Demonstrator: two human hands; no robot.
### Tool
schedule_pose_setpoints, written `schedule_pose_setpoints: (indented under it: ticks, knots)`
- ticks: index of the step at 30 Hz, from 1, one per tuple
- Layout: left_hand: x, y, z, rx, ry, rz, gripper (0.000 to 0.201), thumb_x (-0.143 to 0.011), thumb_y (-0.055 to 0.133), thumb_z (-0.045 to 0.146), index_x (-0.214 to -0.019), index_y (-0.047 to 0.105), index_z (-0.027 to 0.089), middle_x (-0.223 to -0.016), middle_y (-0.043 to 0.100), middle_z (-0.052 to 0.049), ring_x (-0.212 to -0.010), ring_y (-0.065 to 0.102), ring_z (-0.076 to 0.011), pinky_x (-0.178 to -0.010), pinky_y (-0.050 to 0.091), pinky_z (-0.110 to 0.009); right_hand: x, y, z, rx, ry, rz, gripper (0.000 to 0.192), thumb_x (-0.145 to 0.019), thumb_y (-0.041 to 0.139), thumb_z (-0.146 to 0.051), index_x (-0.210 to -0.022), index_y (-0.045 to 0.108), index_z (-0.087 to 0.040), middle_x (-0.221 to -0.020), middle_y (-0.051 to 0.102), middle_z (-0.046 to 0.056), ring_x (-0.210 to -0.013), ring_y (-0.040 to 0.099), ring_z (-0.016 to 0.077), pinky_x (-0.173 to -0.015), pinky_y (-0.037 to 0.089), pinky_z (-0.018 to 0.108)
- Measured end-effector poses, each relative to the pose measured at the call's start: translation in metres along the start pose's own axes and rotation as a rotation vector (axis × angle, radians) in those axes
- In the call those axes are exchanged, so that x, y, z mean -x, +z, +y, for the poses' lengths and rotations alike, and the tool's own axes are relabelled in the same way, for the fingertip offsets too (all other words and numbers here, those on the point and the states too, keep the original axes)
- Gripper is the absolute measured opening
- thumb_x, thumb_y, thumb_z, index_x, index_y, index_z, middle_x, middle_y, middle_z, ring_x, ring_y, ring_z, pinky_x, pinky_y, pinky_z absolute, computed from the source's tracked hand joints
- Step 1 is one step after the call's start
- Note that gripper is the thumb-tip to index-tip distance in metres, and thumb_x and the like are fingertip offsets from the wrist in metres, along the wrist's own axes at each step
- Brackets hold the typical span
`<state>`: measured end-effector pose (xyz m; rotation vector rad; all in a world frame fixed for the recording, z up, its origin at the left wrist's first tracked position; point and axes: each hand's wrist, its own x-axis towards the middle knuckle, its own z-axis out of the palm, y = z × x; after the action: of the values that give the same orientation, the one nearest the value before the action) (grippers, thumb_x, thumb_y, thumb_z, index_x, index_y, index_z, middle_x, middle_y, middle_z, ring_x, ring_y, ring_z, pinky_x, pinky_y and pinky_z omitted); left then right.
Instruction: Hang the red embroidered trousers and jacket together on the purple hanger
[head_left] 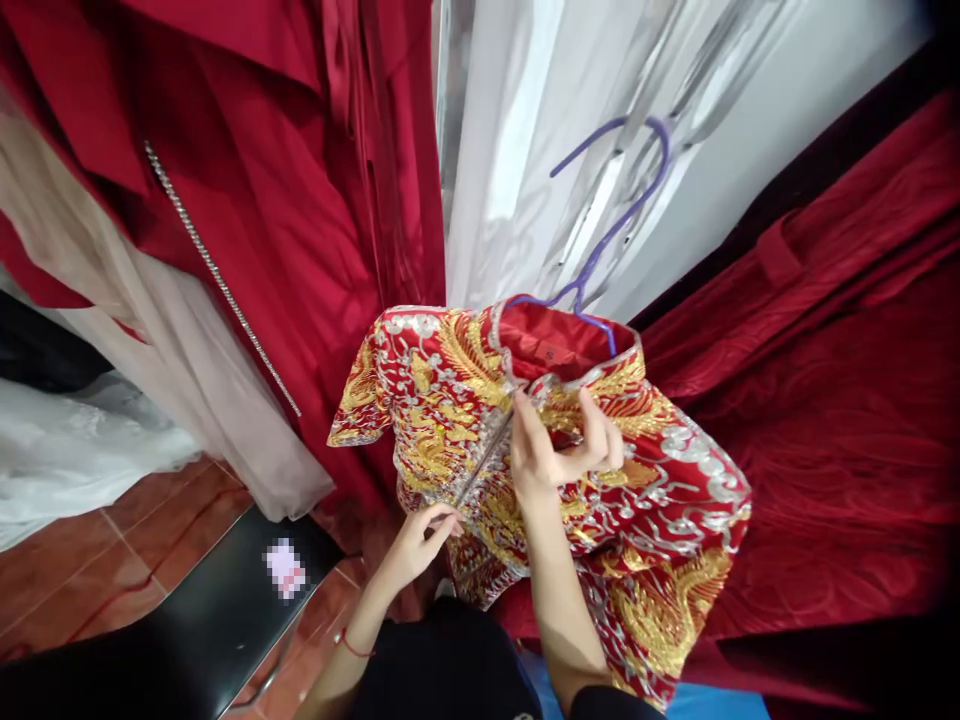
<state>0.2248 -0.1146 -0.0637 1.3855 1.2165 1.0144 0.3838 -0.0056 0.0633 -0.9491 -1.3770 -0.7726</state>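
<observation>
A red jacket (660, 490) with gold and silver embroidery hangs on a purple hanger (615, 215) in front of me. My right hand (551, 455) is up near the collar, thumb and finger pinching the top of the front opening. My left hand (420, 540) is lower, fingers pinched on the front edge of the same jacket, holding it taut. The jacket's red lining (555, 340) shows inside the collar.
Red satin gowns (300, 200) hang at the left with a rhinestone trim, beside beige tulle (172, 370) and white lace. White garments (540, 130) hang behind. Dark red velvet (840, 400) fills the right. A black stool seat (217, 610) stands on brown floor tiles.
</observation>
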Motion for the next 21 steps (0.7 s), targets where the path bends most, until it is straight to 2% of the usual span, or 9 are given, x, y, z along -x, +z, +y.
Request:
schedule_pose_setpoints:
  ticks: [4, 7, 10, 13, 16, 18, 21]
  knots:
    - [-0.026, 0.007, 0.034, -0.018, 0.087, 0.226, 0.036, -0.096, 0.047, 0.054, -0.090, 0.066, 0.024, -0.085, 0.074, -0.007, -0.084, 0.070, -0.0236, -0.082, 0.056, -0.037, 0.026, -0.017, 0.014, -0.235, -0.052, -0.212, 0.041, -0.079, 0.081, -0.024, -0.108, 0.074, -0.052, -0.095, 0.065, 0.008, -0.088, 0.053, 0.0284, -0.073, 0.045, 0.043]
    - [-0.031, 0.010, 0.061, -0.004, 0.179, 0.393, 0.036, -0.097, 0.046, 0.053, -0.086, 0.066, 0.025, -0.078, 0.072, -0.005, -0.078, 0.068, -0.0227, -0.078, 0.055, -0.038, 0.041, -0.023, 0.024, -0.295, -0.138, -0.222, 0.043, -0.078, 0.082, -0.020, -0.106, 0.075, -0.053, -0.087, 0.067, 0.006, -0.079, 0.053, 0.0246, -0.069, 0.046, 0.039]
    - [-0.037, 0.008, 0.095, -0.036, 0.312, 0.462, 0.027, -0.094, 0.055, 0.050, -0.091, 0.067, 0.025, -0.075, 0.071, -0.003, -0.071, 0.067, -0.0196, -0.069, 0.054, -0.034, 0.041, -0.021, 0.028, -0.278, -0.186, -0.195, 0.044, -0.082, 0.078, -0.019, -0.111, 0.074, -0.051, -0.082, 0.066, 0.004, -0.071, 0.054, 0.0202, -0.064, 0.044, 0.035]
    - [-0.052, 0.005, 0.137, -0.205, 0.475, 0.565, 0.026, -0.088, 0.064, 0.050, -0.085, 0.061, 0.024, -0.066, 0.064, 0.001, -0.059, 0.059, -0.0145, -0.059, 0.047, -0.029, 0.030, -0.017, 0.028, -0.372, -0.235, -0.201, 0.041, -0.089, 0.070, -0.017, -0.116, 0.072, -0.047, -0.079, 0.067, 0.001, -0.068, 0.058, 0.0161, -0.061, 0.041, 0.033]
    - [-0.071, 0.001, 0.175, -0.485, 0.472, 0.614, 0.033, -0.092, 0.059, 0.046, -0.071, 0.051, 0.022, -0.052, 0.048, 0.006, -0.046, 0.041, -0.0099, -0.050, 0.031, -0.027, 0.018, -0.016, 0.026, -0.449, -0.300, -0.283, 0.040, -0.094, 0.059, -0.012, -0.125, 0.068, -0.036, -0.083, 0.070, 0.001, -0.072, 0.062, 0.0145, -0.064, 0.041, 0.032]
    - [-0.080, -0.001, 0.190, -0.612, 0.473, 0.639, 0.036, -0.097, 0.051, 0.042, -0.067, 0.047, 0.022, -0.049, 0.040, 0.006, -0.044, 0.034, -0.0092, -0.050, 0.025, -0.028, 0.017, -0.016, 0.025, -0.479, -0.319, -0.382, 0.039, -0.096, 0.055, -0.010, -0.128, 0.065, -0.030, -0.085, 0.071, 0.002, -0.071, 0.062, 0.0144, -0.065, 0.040, 0.032]
    - [-0.084, -0.005, 0.197, -0.570, 0.503, 0.645, 0.041, -0.101, 0.043, 0.043, -0.066, 0.041, 0.022, -0.050, 0.035, 0.006, -0.046, 0.032, -0.0094, -0.051, 0.024, -0.029, 0.035, -0.020, 0.019, -0.520, -0.324, -0.515, 0.034, -0.096, 0.055, -0.009, -0.123, 0.065, -0.026, -0.075, 0.067, 0.001, -0.067, 0.059, 0.0152, -0.063, 0.037, 0.032]
